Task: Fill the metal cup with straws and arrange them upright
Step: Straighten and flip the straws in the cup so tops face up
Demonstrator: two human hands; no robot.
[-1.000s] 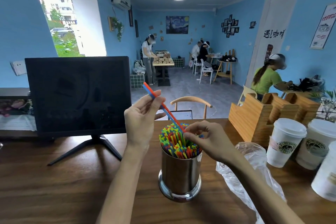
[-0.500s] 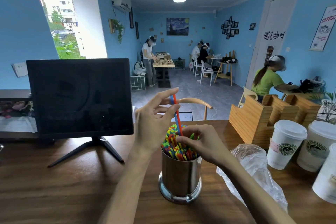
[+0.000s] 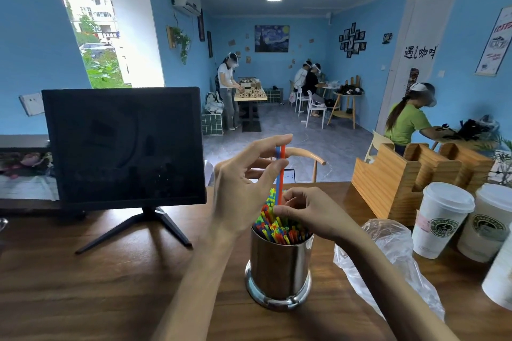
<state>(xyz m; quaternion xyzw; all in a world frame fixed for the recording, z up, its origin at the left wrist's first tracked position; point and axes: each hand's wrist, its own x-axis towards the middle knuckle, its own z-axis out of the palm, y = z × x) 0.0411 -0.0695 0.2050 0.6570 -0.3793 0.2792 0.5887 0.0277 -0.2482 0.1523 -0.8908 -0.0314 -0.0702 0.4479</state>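
I see metal cup [image 3: 279, 266] on desk [image 3: 110, 285], packed with coloured straws [image 3: 277, 227]. My left hand [image 3: 243, 188] pinches upright red and blue straws [image 3: 280, 174]; right hand [image 3: 313, 213] pinches them at base.

Straws [image 3: 279, 230] in cup [image 3: 279, 271], monitor [image 3: 124, 147] left.

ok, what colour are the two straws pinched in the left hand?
One blue, one red-orange: the two straws stand side by side, upright, in the left hand. Head view, the only one.

The wooden table [image 3: 116, 285] bore a dark monitor [image 3: 124, 144] on its stand; the metal cup [image 3: 279, 268]; a crumpled plastic bag [image 3: 393, 255]; lidded paper cups [image 3: 440, 219]; a wooden organiser [image 3: 399, 180].
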